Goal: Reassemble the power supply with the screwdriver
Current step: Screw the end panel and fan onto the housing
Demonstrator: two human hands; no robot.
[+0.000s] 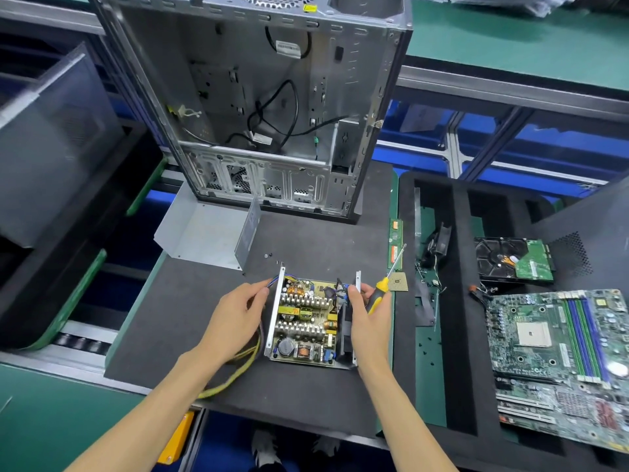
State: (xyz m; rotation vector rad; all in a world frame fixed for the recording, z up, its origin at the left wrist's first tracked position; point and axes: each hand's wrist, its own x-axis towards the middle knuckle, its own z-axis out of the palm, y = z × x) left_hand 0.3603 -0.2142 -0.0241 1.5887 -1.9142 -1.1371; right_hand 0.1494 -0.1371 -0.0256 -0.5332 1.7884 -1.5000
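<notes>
Black mat (299, 396): left hand (235, 318) pinches power supply (308, 321) wall; right hand (369, 318) clamps screwdriver (381, 291); labels unreadable.

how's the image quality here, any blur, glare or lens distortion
Head view: the middle is sharp, with the power supply board parts crisp between the left hand and right hand, which grips the screwdriver. Wide-angle bending curves the case edges and bench rails. The left edge is smeared and blurred. Lighting is even and soft, with faint shadows and only mild sheen on the cover.
</notes>
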